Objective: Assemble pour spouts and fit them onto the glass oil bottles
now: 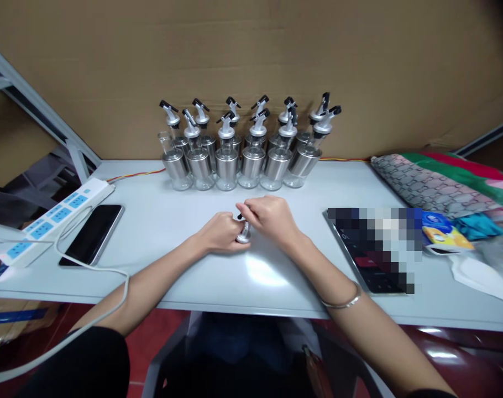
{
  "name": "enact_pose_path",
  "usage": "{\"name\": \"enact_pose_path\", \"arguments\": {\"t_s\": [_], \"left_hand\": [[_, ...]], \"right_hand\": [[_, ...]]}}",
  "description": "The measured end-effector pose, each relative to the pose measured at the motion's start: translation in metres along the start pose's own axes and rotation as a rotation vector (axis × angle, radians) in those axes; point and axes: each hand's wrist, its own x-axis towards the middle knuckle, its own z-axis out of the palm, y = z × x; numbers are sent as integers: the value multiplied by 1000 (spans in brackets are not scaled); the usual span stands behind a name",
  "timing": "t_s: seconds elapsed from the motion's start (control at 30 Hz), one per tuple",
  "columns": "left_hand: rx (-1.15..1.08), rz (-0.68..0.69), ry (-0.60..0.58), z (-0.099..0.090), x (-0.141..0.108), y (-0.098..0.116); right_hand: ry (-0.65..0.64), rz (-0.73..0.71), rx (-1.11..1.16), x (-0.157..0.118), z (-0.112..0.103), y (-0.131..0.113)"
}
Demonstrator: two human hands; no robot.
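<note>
Above the middle of the table, my left hand (224, 233) is closed around a silver and black pourer top (244, 233). My right hand (269, 215) is closed too, its thumb and fingers at the black upper end of the same top. Much of the top is hidden by the fingers. Behind my hands stand several glass bottles with metal sleeves (226, 165) in two rows, most capped with similar pourer tops. The front bottle at the far left (174, 166) has an uncovered glass neck.
A power strip (56, 218), a phone (93, 235) and a white cable (125, 282) are at the left. A tablet (367, 260), a tissue pack (444, 229) and a patterned cushion (425, 188) lie at the right. Cardboard (251, 55) stands behind the table (185, 296).
</note>
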Motion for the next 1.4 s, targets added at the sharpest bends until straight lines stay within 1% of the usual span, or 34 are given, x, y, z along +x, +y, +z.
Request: {"name": "enact_pose_path", "arguments": {"t_s": [0.03,0.1,0.17,0.23,0.33,0.4,0.5,0.6,0.67,0.8,1.0,1.23,1.33,1.4], "left_hand": [[9,8,-10,-2,0,0],[16,22,-40,-5,-2,-1],[20,29,-74,-7,-4,-1],[20,44,-100,-8,-5,0],[19,73,-113,-8,-6,2],[31,78,-116,-8,-6,2],[62,48,-123,-9,-6,-1],[74,26,-133,-10,-7,-3],[66,30,-129,-11,-7,-3],[49,49,-102,-10,-7,-4],[58,58,-87,-9,-7,-6],[53,62,-70,-7,-8,-9],[38,64,-56,-8,-8,-9],[20,68,-43,-8,-8,-8]], "right_hand": [[-2,94,3,-1,-1,4],[-58,283,-11,-3,-1,14],[-138,403,-36,-4,0,25],[-192,438,-51,-5,2,32],[-219,453,-60,-7,4,34],[-227,449,-58,-9,3,32],[-238,404,-51,-10,0,29],[-280,367,-57,-10,0,30],[-298,336,-44,-9,1,30],[-292,272,-11,-9,1,28],[-320,242,10,-9,2,27],[-274,128,60,-13,9,29],[-235,158,83,-12,7,28],[-173,185,147,-10,4,27]]}}
